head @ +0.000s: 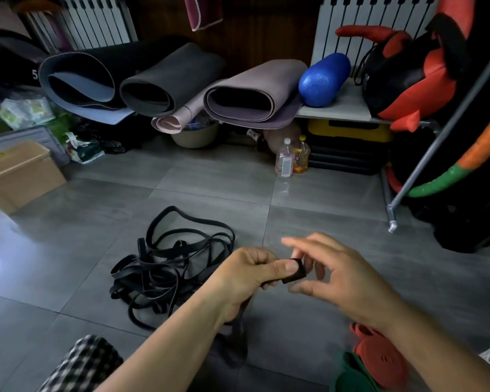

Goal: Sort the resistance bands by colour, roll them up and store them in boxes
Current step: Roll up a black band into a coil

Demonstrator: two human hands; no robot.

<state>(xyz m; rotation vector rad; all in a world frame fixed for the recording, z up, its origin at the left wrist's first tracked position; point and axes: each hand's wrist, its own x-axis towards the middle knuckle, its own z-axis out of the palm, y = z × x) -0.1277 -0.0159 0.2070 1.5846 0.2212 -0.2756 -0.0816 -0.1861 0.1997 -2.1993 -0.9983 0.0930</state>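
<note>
Head view, looking down at a grey tiled floor (210,179). At centre right, the left hand (246,281) is clenched around a black resistance band (296,271): the thumb presses the band's short folded end against the curled fingers, and the rest of the band hangs from the bottom of the fist toward the lower edge of the frame. The right hand (343,281), slightly blurred, is just right of the folded end with fingers loosely extended and spread and the thumb beneath. It grasps nothing, and whether its fingertips touch the band cannot be told. Left of the hands, at centre frame, a tangled pile of black bands (164,267) lies on the floor. At lower right, partly hidden by the right forearm, lie red bands (376,355) with a green band (351,374) just beside them at the bottom edge. A cardboard box (17,174) stands at the left edge. Across the upper frame a low shelf carries rolled exercise mats (164,83) and a blue foam roller (323,80); two plastic bottles (285,159) stand on the floor below it. A chequered cloth (82,363) occupies the lower left.
</note>
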